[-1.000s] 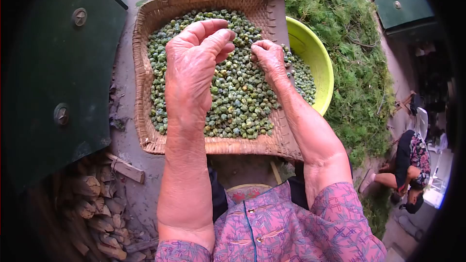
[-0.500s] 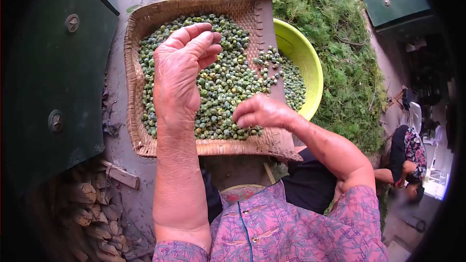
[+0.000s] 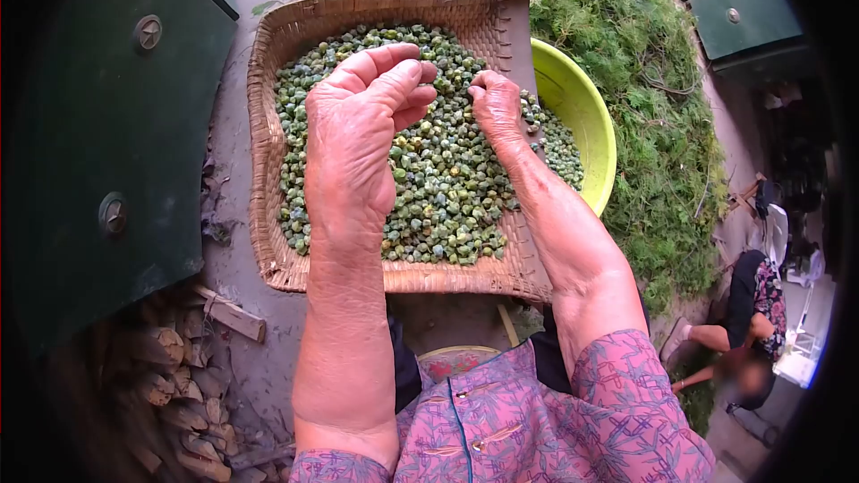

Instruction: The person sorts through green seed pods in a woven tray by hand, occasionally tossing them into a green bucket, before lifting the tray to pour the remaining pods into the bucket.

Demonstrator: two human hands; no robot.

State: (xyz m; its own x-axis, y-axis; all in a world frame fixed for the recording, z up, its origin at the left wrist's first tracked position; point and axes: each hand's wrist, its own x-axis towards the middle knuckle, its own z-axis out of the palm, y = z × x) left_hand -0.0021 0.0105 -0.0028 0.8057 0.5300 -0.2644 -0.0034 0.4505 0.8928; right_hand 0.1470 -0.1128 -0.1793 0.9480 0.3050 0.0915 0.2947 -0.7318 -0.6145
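A shallow woven winnowing basket (image 3: pixel 268 107) holds a thick layer of small round green cones (image 3: pixel 438 206), perhaps from the greenery alongside. My left hand (image 3: pixel 367 112) hovers over the left part of the layer, its fingers loosely curved with a gap to the thumb; nothing shows in it, though its palm is partly hidden. Near the basket's right edge, my right hand (image 3: pixel 498 109) is closed with the fingers bent down. Whatever it grips is hidden. Beside that edge stands a yellow-green plastic basin (image 3: pixel 595 139) containing more cones, partly covered by the basket.
Cut green branches (image 3: pixel 658 116) lie in a heap to the right. Dark green metal doors (image 3: pixel 107 143) stand at left, above stacked firewood (image 3: pixel 183 394) and a wooden piece (image 3: pixel 231 315). Another person (image 3: pixel 756 313) bends down at far right.
My right hand has moved forward and right, from the near part of the cones to the basket's right edge. My left hand keeps its pose. The view has shifted slightly.
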